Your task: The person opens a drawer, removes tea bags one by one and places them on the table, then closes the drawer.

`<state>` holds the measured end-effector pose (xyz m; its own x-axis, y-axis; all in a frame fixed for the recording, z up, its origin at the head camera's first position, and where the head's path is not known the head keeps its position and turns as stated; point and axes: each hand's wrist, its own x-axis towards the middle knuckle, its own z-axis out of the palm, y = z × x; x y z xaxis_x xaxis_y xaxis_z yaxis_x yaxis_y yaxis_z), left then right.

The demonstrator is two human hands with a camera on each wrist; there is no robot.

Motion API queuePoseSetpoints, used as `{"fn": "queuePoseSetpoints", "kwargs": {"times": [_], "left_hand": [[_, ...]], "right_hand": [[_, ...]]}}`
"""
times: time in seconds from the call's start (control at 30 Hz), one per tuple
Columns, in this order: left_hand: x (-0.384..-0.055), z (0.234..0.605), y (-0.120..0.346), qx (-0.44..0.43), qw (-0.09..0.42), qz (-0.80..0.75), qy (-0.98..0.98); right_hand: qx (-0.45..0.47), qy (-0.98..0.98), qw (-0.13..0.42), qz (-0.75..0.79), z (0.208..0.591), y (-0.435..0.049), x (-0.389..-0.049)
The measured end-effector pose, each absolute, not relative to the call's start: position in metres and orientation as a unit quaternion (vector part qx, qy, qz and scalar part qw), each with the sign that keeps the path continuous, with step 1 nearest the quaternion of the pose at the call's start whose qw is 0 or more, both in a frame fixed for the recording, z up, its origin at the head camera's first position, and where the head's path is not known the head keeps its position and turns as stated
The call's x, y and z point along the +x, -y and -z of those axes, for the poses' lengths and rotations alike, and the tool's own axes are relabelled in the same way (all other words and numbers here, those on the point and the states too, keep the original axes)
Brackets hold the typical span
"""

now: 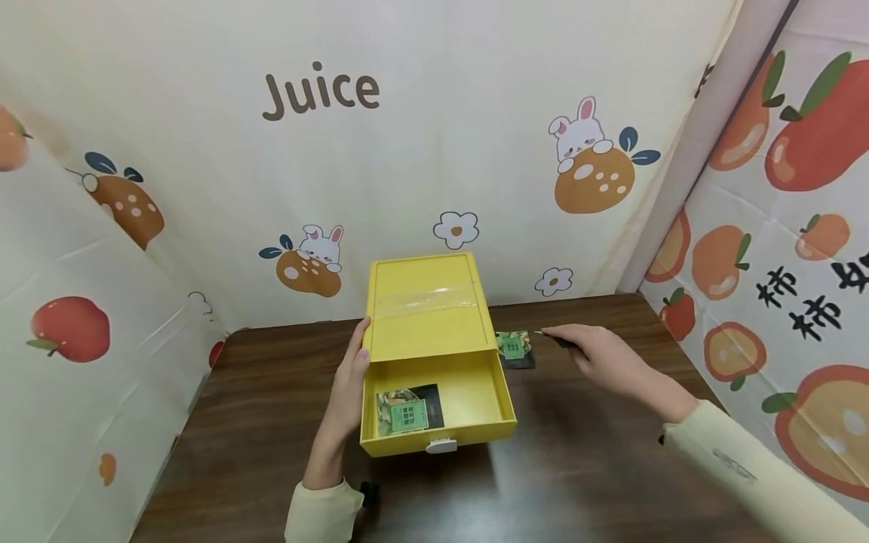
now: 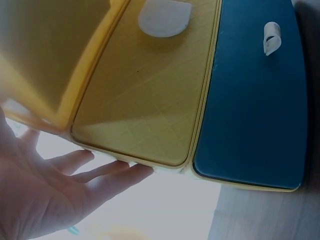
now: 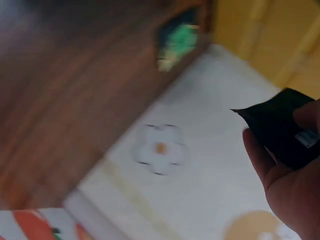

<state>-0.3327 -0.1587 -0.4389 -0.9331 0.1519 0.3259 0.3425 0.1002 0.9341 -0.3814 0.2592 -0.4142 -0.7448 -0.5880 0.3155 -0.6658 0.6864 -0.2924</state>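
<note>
A yellow drawer box [image 1: 424, 305] stands on the table with its top drawer [image 1: 475, 388] pulled out. In that drawer, at the left, lies a green-and-black sachet [image 1: 407, 411]. My left hand [image 1: 348, 388] rests against the box's left side; in the left wrist view its fingers [image 2: 117, 180] are extended along the box's edge. To the right of the box my right hand [image 1: 604, 358] pinches a dark sachet [image 3: 280, 122] between thumb and fingers, above the table. Another green-and-black sachet [image 1: 514, 348] lies beside the box's right side, partly hidden by it.
Lower in the box are a shut yellow drawer [image 2: 145, 90] with a white handle [image 2: 165, 17] and a blue drawer [image 2: 250, 105]. The brown table [image 1: 597, 452] ends at a printed curtain [image 1: 407, 151] behind. Printed sheets hang at both sides.
</note>
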Motion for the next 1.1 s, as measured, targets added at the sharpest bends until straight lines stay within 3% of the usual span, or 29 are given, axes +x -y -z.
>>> {"fn": "queuePoseSetpoints", "kwargs": {"times": [0.2,0.4,0.73,0.97,1.1], "left_hand": [[-0.332,0.438,0.164,-0.169,0.077,0.639,0.746],[-0.33,0.441,0.162,-0.173,0.063,0.644,0.742],[-0.333,0.443,0.158,-0.182,0.062,0.653,0.732],[-0.333,0.442,0.159,-0.186,0.07,0.65,0.734],[-0.332,0.44,0.159,-0.187,0.07,0.649,0.735]], "right_hand": [[0.288,0.936,0.079,-0.184,0.463,-0.257,-0.416],[0.253,0.953,0.071,-0.149,0.497,-0.259,-0.429],[0.242,0.961,0.114,-0.075,0.527,-0.262,-0.443],[0.231,0.966,0.096,-0.064,0.545,-0.264,-0.45],[0.223,0.967,0.057,-0.11,0.546,-0.265,-0.452]]}}
